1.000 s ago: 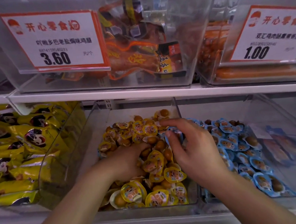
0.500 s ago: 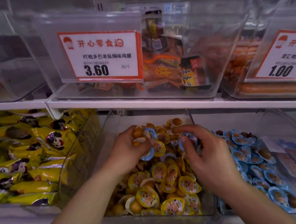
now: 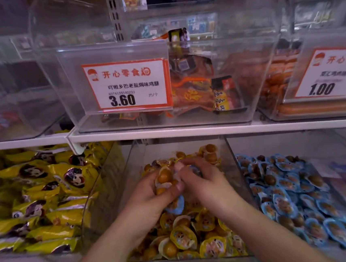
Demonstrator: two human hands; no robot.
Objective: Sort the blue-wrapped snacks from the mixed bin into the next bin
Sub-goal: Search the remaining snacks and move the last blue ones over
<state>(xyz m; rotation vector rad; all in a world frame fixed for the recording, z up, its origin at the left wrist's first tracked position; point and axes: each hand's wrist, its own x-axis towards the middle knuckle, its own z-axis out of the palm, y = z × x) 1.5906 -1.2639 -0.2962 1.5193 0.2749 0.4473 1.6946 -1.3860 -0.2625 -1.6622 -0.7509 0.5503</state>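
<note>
Upper white shelf, carrying a row of clear plastic bins: the centre bin bears a price label marked 3.60, and the bin to its right a label marked 1.00. Lower shelf, its own surface hidden, carrying three adjoining clear bins: left bin of yellow packets, mixed bin of yellow-wrapped snacks, next bin of blue-wrapped snacks.

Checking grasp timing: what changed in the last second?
Left hand went from digging in the mixed bin to lifting a clutch of snacks, one blue-wrapped snack showing under its grip. Right hand closed in against the left over the same bin. Nothing has crossed into the blue bin, whose pile looks unchanged.
</note>
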